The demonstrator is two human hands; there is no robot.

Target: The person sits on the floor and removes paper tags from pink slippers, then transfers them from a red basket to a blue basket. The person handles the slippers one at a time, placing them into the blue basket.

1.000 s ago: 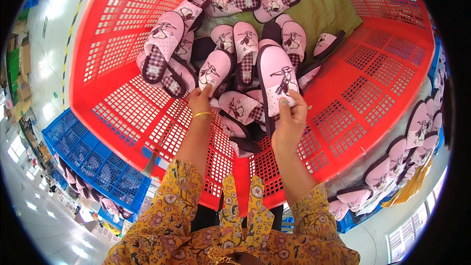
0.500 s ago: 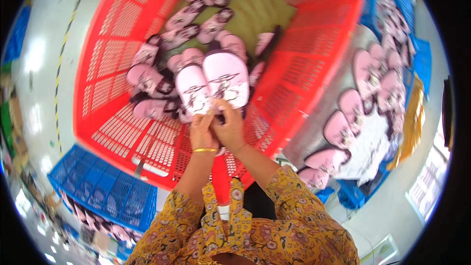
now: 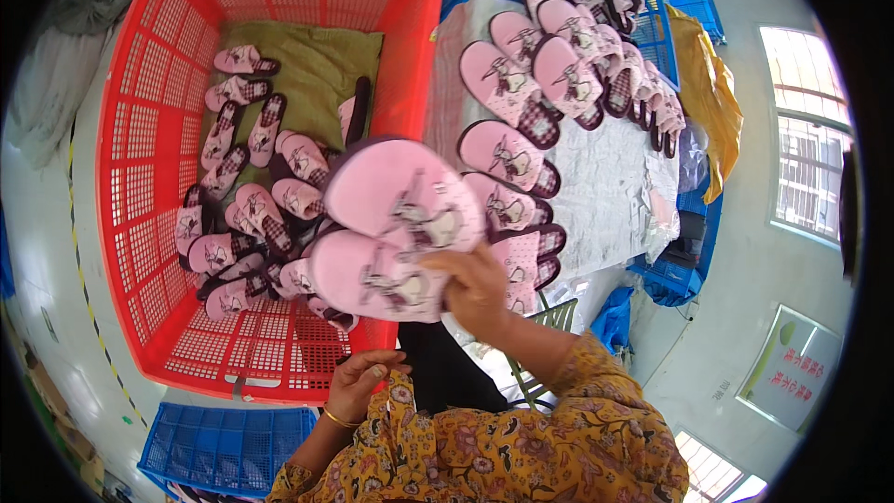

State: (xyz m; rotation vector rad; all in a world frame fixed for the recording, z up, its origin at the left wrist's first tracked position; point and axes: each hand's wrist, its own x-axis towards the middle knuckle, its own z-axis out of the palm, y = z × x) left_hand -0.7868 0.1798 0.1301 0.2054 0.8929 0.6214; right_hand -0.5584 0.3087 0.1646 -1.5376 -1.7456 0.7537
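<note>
My right hand (image 3: 480,293) grips a pair of pink slippers (image 3: 400,214), held side by side above the red basket's near right corner. Each slipper has a dark sole edge and a cartoon animal printed on its upper. The fingers lie over the toe part of the nearer slipper. Lower down, next to the basket's near rim, my left hand (image 3: 358,387) is half curled with a gold bangle at its wrist, and nothing shows in it. Inside the red basket (image 3: 410,56), many similar slippers (image 3: 261,214) lie loosely over an olive cloth (image 3: 321,65).
To the right is a white-covered surface (image 3: 605,191) with more pink slippers (image 3: 503,154) in rows. A blue crate (image 3: 228,447) stands below the basket, and blue crates (image 3: 666,37) stand at the far right. Yellow cloth (image 3: 703,84) hangs beside them.
My view has swung right. The slipper pair, earlier held by both hands over the basket, has moved right and up in my right hand. My left hand has let go and dropped back.
</note>
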